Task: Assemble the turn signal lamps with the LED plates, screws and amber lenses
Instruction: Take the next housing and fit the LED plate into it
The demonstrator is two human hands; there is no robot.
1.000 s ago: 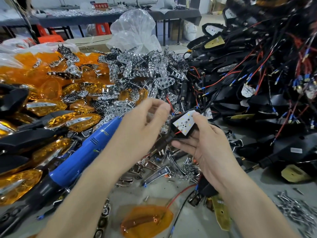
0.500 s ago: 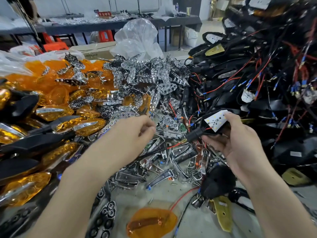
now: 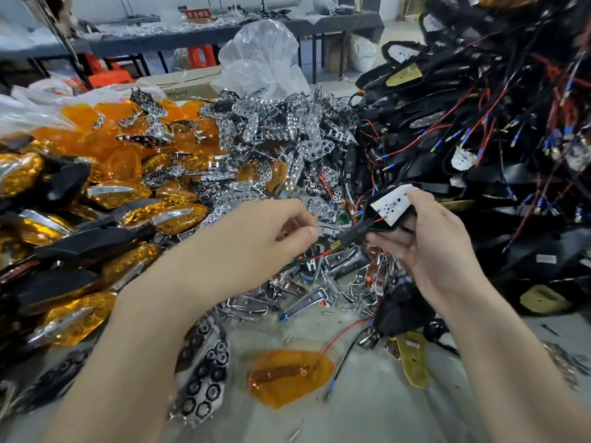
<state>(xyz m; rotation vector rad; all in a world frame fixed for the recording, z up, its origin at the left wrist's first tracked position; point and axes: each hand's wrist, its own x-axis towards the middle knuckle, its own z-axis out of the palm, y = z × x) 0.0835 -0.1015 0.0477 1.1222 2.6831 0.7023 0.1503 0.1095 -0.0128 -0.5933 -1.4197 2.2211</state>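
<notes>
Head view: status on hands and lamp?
Right hand grips lamp housing, LED plate on it. Left hand curled above chrome trims, grasp unclear. Wire tangle behind.

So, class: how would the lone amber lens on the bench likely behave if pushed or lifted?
The amber lens looks like thin translucent plastic: probably light and stiff. Lying flat on the table, it would likely slide, not roll.

- Ahead of me a long dark counter (image 3: 335,22) runs across the room.
- Red stools (image 3: 200,54) stand beneath it.
- Pale wall (image 3: 153,3) behind; pale floor (image 3: 398,36) to my right.
</notes>
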